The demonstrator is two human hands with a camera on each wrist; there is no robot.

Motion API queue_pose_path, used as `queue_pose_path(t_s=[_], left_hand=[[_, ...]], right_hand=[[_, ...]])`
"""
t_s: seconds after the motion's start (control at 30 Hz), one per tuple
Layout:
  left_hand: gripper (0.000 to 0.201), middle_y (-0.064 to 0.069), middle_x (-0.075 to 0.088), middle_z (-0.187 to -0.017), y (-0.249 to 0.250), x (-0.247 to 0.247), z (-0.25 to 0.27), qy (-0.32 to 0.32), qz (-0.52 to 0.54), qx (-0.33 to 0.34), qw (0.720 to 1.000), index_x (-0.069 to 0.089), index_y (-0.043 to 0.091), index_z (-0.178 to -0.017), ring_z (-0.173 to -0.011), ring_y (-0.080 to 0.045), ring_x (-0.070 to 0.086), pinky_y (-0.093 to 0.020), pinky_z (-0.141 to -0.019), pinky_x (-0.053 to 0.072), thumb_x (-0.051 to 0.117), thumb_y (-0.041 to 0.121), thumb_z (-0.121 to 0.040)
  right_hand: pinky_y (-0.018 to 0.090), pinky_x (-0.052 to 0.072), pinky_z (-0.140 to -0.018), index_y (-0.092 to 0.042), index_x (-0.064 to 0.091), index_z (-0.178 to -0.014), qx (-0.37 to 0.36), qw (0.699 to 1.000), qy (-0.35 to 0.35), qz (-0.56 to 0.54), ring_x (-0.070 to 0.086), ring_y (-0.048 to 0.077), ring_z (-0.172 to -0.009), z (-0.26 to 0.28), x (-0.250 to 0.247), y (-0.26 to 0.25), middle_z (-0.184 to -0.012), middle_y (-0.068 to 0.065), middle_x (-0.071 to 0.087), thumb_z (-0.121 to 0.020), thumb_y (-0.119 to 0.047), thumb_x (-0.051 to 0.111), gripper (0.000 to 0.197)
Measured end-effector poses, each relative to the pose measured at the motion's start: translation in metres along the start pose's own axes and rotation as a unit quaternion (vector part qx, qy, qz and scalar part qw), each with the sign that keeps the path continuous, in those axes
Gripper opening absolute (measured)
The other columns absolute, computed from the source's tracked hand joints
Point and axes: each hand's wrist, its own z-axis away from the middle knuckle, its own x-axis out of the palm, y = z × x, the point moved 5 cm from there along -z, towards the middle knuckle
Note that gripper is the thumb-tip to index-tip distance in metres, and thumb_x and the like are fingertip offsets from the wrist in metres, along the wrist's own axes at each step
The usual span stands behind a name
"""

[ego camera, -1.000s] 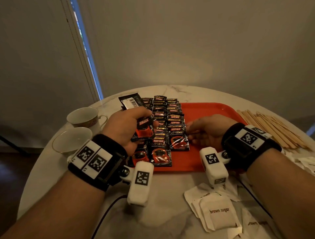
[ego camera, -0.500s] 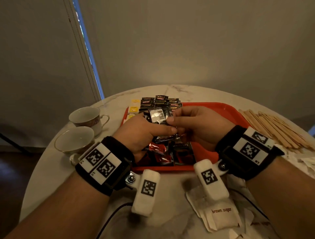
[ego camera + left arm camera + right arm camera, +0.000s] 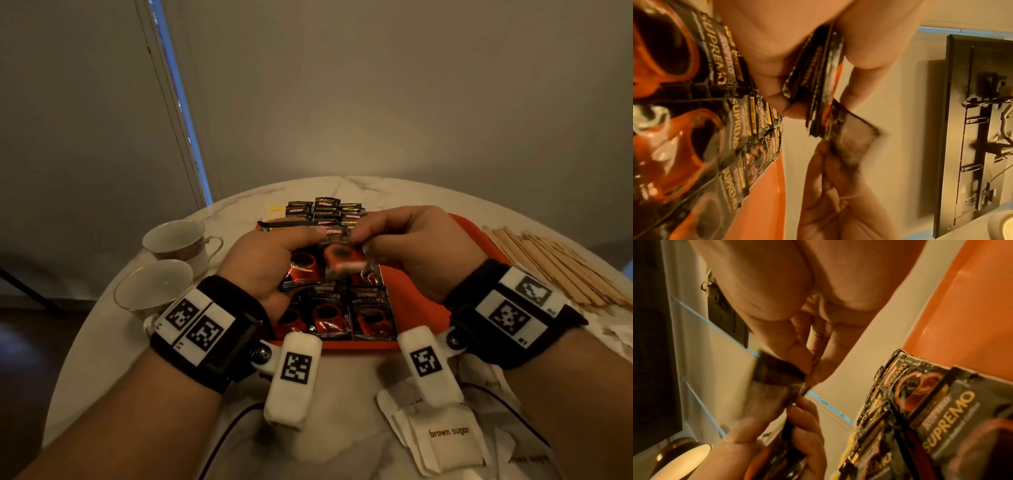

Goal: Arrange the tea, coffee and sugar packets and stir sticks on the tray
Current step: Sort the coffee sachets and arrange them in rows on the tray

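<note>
Over the red tray (image 3: 418,308), my left hand (image 3: 308,240) grips a small stack of black coffee packets (image 3: 301,270) between thumb and fingers. My right hand (image 3: 363,236) pinches the top edge of one blurred packet (image 3: 342,263) at that stack. The left wrist view shows the stack (image 3: 818,81) edge-on and the pinched packet (image 3: 851,142) below it. In the right wrist view, thumb and forefinger close on the packet (image 3: 777,369). Rows of coffee packets (image 3: 373,311) lie overlapping on the tray's left half. Wooden stir sticks (image 3: 555,263) lie on the table to the right.
Two white teacups (image 3: 178,240) (image 3: 154,287) stand left of the tray. White brown sugar packets (image 3: 448,442) are scattered at the table's front right. A yellow tea packet (image 3: 274,208) peeks out behind the far coffee packets (image 3: 325,205). A black cable crosses the front edge.
A second ago my right hand lay low on the tray by the packet rows. It has since risen to meet my left hand and now pinches a packet at the stack.
</note>
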Motion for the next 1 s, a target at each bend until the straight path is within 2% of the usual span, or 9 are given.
queue_pose_path(t_s=[0.1,0.2,0.37,0.47,0.53,0.63,0.73,0.87,1.0], left_hand=[[0.030,-0.022,0.077,-0.105,0.003,-0.003,0.001,0.018,-0.040,0.027,0.999,0.071,0.002,-0.113,-0.098,-0.043,0.074,-0.062,-0.092,0.057,0.075,0.001,-0.084],[0.031,-0.023,0.076,-0.105,0.004,-0.001,0.001,0.022,-0.075,0.064,0.995,0.069,0.009,-0.108,-0.101,-0.046,0.073,-0.069,-0.092,0.054,0.075,-0.007,-0.081],[0.038,-0.021,0.076,-0.107,0.005,-0.001,0.001,0.024,-0.088,0.070,0.993,0.067,0.010,-0.113,-0.100,-0.045,0.073,-0.071,-0.088,0.055,0.075,-0.008,-0.081],[0.035,-0.021,0.076,-0.106,0.004,-0.004,0.001,0.032,-0.097,0.064,0.993,0.069,0.015,-0.107,-0.105,-0.049,0.070,-0.072,-0.087,0.054,0.075,-0.008,-0.081],[0.033,-0.022,0.076,-0.106,0.003,-0.005,0.000,0.038,-0.105,0.058,0.992,0.070,0.016,-0.103,-0.109,-0.052,0.068,-0.074,-0.087,0.053,0.076,-0.007,-0.080],[0.035,-0.021,0.076,-0.106,0.003,-0.003,0.002,0.030,-0.115,0.051,0.992,0.070,0.016,-0.106,-0.106,-0.050,0.069,-0.071,-0.087,0.055,0.076,-0.007,-0.080],[0.039,-0.015,0.078,-0.100,0.002,0.002,0.004,0.019,-0.126,0.056,0.990,0.067,0.013,-0.111,-0.093,-0.039,0.076,-0.057,-0.081,0.061,0.077,-0.008,-0.080],[0.045,-0.013,0.079,-0.100,-0.001,0.008,0.006,0.001,-0.145,0.047,0.988,0.067,0.012,-0.116,-0.094,-0.036,0.076,-0.057,-0.083,0.059,0.082,-0.001,-0.076],[0.035,-0.016,0.075,-0.089,0.005,-0.001,0.002,0.043,-0.111,0.068,0.991,0.070,0.001,-0.112,-0.083,-0.031,0.071,-0.066,-0.098,0.052,0.080,0.007,-0.079]], right_hand=[[0.029,0.059,-0.069,-0.007,0.078,-0.089,0.036,0.997,-0.005,-0.061,0.073,0.020,-0.083,0.001,0.001,0.001,-0.098,0.012,0.077,-0.089,0.014,0.058,0.029],[0.027,0.058,-0.063,-0.011,0.073,-0.104,0.051,0.997,0.004,-0.057,0.069,0.013,-0.077,0.001,0.001,0.003,-0.091,0.004,0.071,-0.088,0.004,0.069,0.022],[0.034,0.056,-0.068,-0.010,0.072,-0.101,0.133,0.991,0.026,-0.020,0.066,0.012,-0.065,-0.002,-0.008,0.017,-0.085,0.005,0.071,-0.091,-0.002,0.069,0.013],[0.041,0.054,-0.077,-0.009,0.075,-0.096,0.212,0.974,0.035,0.072,0.065,0.024,-0.074,0.002,-0.022,0.031,-0.090,0.017,0.072,-0.088,-0.011,0.075,0.008],[0.042,0.052,-0.078,-0.006,0.075,-0.098,0.249,0.964,0.026,0.094,0.063,0.027,-0.078,0.006,-0.024,0.034,-0.088,0.016,0.069,-0.087,-0.016,0.077,0.015],[0.037,0.053,-0.074,-0.005,0.074,-0.102,0.235,0.972,0.013,0.024,0.062,0.021,-0.073,0.006,-0.021,0.029,-0.089,0.010,0.068,-0.087,-0.017,0.077,0.020],[0.033,0.055,-0.065,-0.010,0.074,-0.103,0.196,0.979,-0.041,-0.045,0.063,0.016,-0.069,0.006,-0.010,0.016,-0.087,0.006,0.069,-0.088,-0.015,0.075,0.016],[0.030,0.056,-0.060,-0.014,0.073,-0.104,0.168,0.985,-0.034,0.000,0.063,0.016,-0.068,0.005,-0.007,0.015,-0.085,0.006,0.071,-0.087,-0.001,0.073,0.021],[0.029,0.052,-0.057,-0.011,0.073,-0.097,0.204,0.978,0.018,0.051,0.065,0.015,-0.065,0.010,-0.021,0.023,-0.086,0.010,0.074,-0.086,0.003,0.071,0.018]])
